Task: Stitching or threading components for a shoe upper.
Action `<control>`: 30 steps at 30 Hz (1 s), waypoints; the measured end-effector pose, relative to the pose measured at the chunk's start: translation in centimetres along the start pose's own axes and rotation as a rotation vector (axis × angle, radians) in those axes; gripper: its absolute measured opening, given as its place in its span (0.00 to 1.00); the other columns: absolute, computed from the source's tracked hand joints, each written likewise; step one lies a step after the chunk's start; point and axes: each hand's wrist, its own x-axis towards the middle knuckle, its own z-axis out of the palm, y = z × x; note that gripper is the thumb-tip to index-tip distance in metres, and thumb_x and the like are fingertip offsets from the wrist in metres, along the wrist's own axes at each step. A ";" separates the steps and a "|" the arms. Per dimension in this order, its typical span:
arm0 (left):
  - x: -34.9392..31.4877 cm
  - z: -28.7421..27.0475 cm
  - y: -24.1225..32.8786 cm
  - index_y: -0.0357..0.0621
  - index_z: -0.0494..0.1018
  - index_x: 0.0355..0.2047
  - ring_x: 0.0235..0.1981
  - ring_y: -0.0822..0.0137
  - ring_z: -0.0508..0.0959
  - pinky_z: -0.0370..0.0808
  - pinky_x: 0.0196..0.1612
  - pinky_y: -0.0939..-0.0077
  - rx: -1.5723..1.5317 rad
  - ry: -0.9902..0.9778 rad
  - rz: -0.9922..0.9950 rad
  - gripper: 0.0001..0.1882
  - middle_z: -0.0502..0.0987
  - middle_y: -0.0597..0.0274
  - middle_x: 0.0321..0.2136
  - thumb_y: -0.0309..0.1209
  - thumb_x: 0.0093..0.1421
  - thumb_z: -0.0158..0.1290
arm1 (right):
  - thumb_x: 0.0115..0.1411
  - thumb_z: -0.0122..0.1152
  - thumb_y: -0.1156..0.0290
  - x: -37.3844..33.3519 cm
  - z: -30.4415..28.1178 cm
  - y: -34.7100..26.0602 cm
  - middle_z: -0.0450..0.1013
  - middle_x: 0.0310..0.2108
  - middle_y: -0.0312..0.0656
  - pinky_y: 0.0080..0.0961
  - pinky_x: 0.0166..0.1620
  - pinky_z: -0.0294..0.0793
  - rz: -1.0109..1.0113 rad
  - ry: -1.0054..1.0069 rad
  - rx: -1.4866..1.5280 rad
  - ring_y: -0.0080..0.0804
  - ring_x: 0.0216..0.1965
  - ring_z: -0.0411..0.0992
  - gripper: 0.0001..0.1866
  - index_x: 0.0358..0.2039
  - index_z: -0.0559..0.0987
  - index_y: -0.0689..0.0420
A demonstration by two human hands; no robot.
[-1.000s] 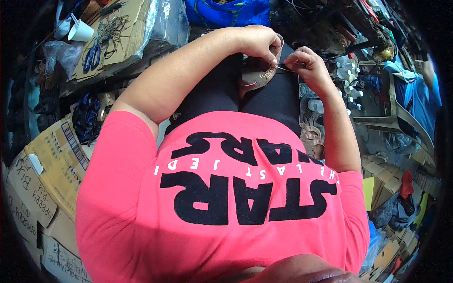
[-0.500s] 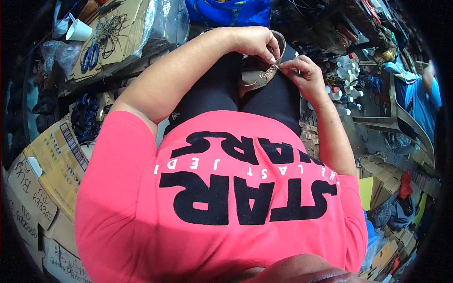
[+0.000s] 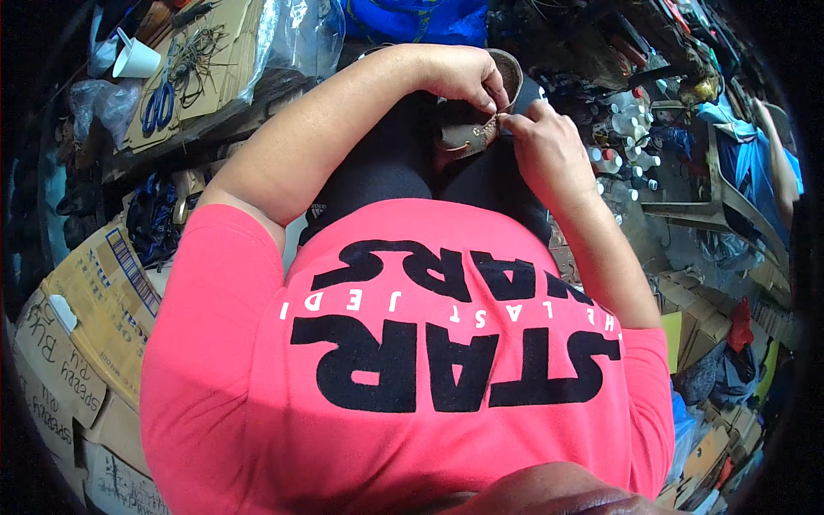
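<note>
A brown shoe (image 3: 461, 137) with light stitching along its seam and a lace through its side rests on my lap between both hands. My left hand (image 3: 470, 77) reaches over it from the left, its fingers closed and pinching the shoe's edge beside the seam. From the right, my right hand (image 3: 552, 153) comes in with its back turned up. Its thumb and forefinger are pressed together close to the stitching, and whatever they pinch is too small to make out. Part of the shoe's opening shows beyond my left fingers.
Blue-handled scissors (image 3: 159, 107) and a white cup (image 3: 137, 60) lie on a cardboard-topped table at left. Several plastic bottles (image 3: 631, 129) stand on the right. Beyond them, another person's arm (image 3: 777, 154) shows beside blue cloth. Cardboard boxes (image 3: 99, 300) are stacked at lower left.
My right hand has rolled over so its back faces up, its fingers now nearer the seam. A pale thread seen between the fingers before is hidden now. My left hand stays nearly in place.
</note>
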 end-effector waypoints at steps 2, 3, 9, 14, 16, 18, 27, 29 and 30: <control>0.1 -0.1 0.1 0.42 0.78 0.42 0.35 0.68 0.78 0.72 0.44 0.74 0.023 -0.007 0.023 0.15 0.80 0.59 0.32 0.26 0.51 0.57 | 0.52 0.50 0.76 0.8 -1.0 -0.3 0.71 0.32 0.47 0.41 0.42 0.68 -0.058 -0.067 -0.092 0.45 0.36 0.72 0.11 0.33 0.80 0.55; 0.2 -0.2 0.0 0.41 0.78 0.41 0.36 0.68 0.78 0.72 0.44 0.74 0.051 -0.013 0.045 0.16 0.80 0.59 0.32 0.23 0.49 0.56 | 0.52 0.50 0.76 1.4 -1.3 -0.3 0.71 0.32 0.47 0.41 0.42 0.68 -0.057 -0.069 -0.092 0.45 0.36 0.72 0.11 0.33 0.80 0.55; 1.2 -0.4 0.5 0.42 0.78 0.36 0.37 0.64 0.78 0.74 0.39 0.70 0.172 -0.008 -0.051 0.18 0.78 0.56 0.33 0.20 0.41 0.58 | 0.50 0.57 0.75 3.1 1.5 1.7 0.74 0.32 0.52 0.37 0.39 0.73 0.032 -0.096 0.153 0.48 0.35 0.74 0.06 0.29 0.80 0.56; -1.5 2.2 -1.0 0.48 0.73 0.46 0.45 0.52 0.74 0.72 0.46 0.63 0.327 0.786 0.161 0.26 0.75 0.54 0.38 0.31 0.43 0.64 | 0.53 0.64 0.67 2.1 1.8 3.9 0.74 0.28 0.41 0.22 0.36 0.69 0.324 -0.146 0.799 0.26 0.30 0.70 0.09 0.34 0.81 0.56; -3.4 2.9 -1.0 0.48 0.71 0.48 0.45 0.52 0.74 0.71 0.46 0.63 0.347 0.887 0.179 0.27 0.75 0.52 0.38 0.33 0.46 0.63 | 0.54 0.65 0.67 1.5 1.5 4.6 0.71 0.30 0.33 0.17 0.38 0.66 0.493 -0.168 1.162 0.19 0.32 0.65 0.10 0.34 0.80 0.57; -6.0 2.8 0.1 0.46 0.72 0.47 0.44 0.51 0.75 0.72 0.46 0.62 0.267 0.404 -0.146 0.21 0.76 0.50 0.36 0.33 0.51 0.59 | 0.53 0.67 0.65 0.4 1.8 4.5 0.70 0.29 0.35 0.20 0.39 0.67 0.289 -0.105 0.906 0.23 0.32 0.67 0.11 0.34 0.79 0.57; -12.3 -2.9 -5.9 0.41 0.76 0.31 0.29 0.73 0.74 0.70 0.35 0.76 -0.308 0.666 -0.350 0.15 0.73 0.63 0.25 0.42 0.60 0.54 | 0.63 0.51 0.65 0.0 6.7 10.3 0.73 0.34 0.44 0.30 0.45 0.73 0.726 0.596 1.404 0.38 0.38 0.73 0.14 0.26 0.77 0.61; -10.0 -1.0 -5.8 0.41 0.77 0.32 0.47 0.58 0.76 0.71 0.50 0.61 -1.099 0.754 0.115 0.22 0.79 0.53 0.36 0.46 0.66 0.40 | 0.67 0.43 0.55 0.1 6.6 10.8 0.75 0.34 0.44 0.42 0.54 0.68 0.657 0.655 2.138 0.42 0.41 0.73 0.22 0.31 0.77 0.61; -9.1 -0.4 -4.6 0.42 0.77 0.31 0.48 0.57 0.75 0.70 0.52 0.58 -1.364 0.656 0.290 0.23 0.78 0.51 0.38 0.46 0.67 0.39 | 0.67 0.42 0.54 0.0 6.4 10.4 0.75 0.33 0.44 0.43 0.55 0.67 0.610 0.579 2.375 0.42 0.41 0.73 0.23 0.30 0.77 0.60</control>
